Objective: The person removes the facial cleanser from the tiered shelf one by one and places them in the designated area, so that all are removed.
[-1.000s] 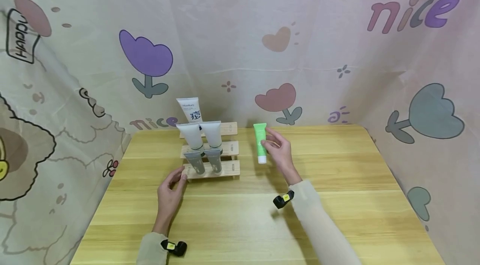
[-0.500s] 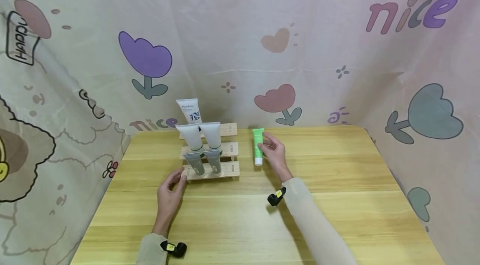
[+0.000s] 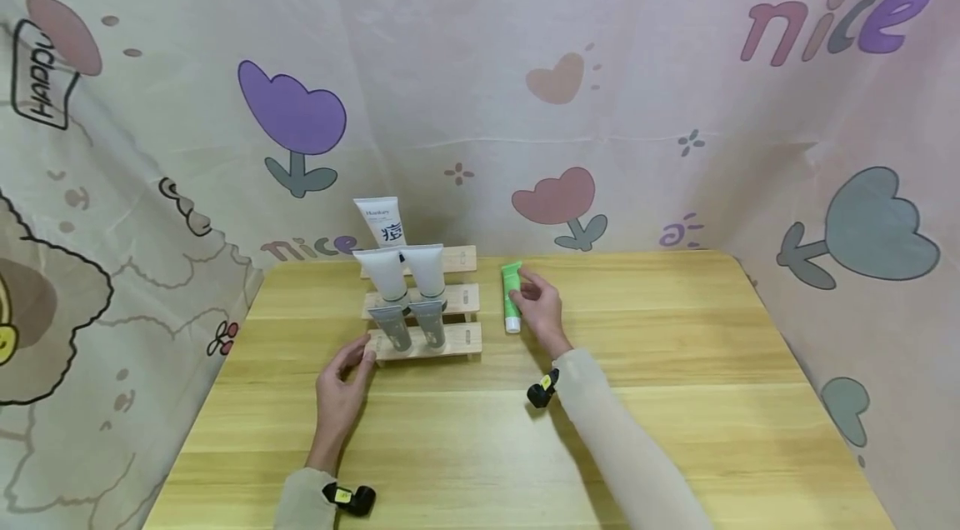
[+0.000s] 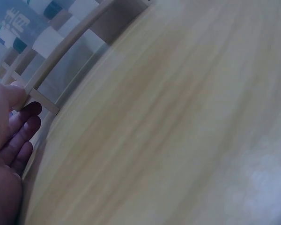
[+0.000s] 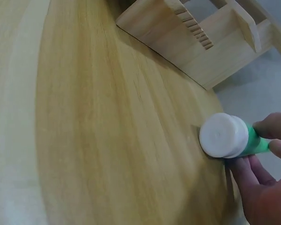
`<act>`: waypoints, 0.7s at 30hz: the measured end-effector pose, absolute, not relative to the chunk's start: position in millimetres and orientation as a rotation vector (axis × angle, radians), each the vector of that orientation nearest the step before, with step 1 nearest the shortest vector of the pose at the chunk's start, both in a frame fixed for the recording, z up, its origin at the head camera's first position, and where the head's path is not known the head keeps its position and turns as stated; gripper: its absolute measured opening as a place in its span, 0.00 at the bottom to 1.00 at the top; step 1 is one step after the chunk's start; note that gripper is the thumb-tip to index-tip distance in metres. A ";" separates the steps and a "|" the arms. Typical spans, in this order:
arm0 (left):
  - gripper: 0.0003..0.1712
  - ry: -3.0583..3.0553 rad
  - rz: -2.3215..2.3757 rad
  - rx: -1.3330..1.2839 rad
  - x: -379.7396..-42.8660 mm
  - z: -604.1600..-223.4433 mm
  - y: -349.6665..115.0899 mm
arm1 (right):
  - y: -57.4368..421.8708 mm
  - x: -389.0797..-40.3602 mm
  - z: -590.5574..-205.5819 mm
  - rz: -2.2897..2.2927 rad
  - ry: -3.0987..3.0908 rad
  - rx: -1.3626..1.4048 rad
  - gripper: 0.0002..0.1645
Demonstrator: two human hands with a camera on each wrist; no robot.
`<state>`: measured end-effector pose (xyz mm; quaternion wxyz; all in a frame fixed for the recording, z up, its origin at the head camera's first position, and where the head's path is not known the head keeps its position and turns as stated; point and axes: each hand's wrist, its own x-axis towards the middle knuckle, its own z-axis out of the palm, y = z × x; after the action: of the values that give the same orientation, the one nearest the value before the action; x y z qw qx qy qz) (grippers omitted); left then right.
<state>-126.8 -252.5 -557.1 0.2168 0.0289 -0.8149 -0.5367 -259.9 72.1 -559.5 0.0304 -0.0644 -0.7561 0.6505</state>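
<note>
In the head view, my right hand (image 3: 543, 309) pinches a green squeeze tube (image 3: 511, 284) with a white cap (image 5: 219, 135). The cap points toward me, low over the table. To its left stands a three-step wooden display rack (image 3: 463, 338), apart from the tube. My left hand (image 3: 341, 392) grips the left end of the lowest step, thumb on top and fingers (image 4: 19, 140) below. Two small grey tubes (image 3: 432, 323) stand on that step. Two white tubes (image 3: 426, 270) fill part of the middle step, and a taller white tube (image 3: 382, 222) with blue lettering is on the top step.
The wooden table (image 3: 450, 447) reaches back to a patterned cloth (image 3: 450, 80) hanging behind it. More cloth hangs at the left and right sides. A black camera (image 3: 542, 390) is strapped to each wrist.
My right hand has moved left and lower with the green tube, bringing it nearer the rack. My left hand keeps its place on the rack.
</note>
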 end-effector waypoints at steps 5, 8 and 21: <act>0.17 -2.245 -1.496 0.075 -127.6 -556.6 -252.7 | 71.4 -261.0 -556.1 1.882 -2.386 -0.116 0.29; 0.17 -2.246 -1.498 0.075 -127.5 -555.8 -252.5 | 71.0 -261.9 -554.5 1.832 -2.427 -0.087 0.29; 0.17 -2.261 -1.500 0.076 -126.4 -556.0 -253.2 | 72.0 -259.7 -551.9 1.612 -2.569 -0.058 0.25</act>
<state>-126.4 -253.2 -556.0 0.2120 0.0274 -0.8139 -0.5402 -259.7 72.0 -551.9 0.0543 -0.0190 -0.8457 0.5305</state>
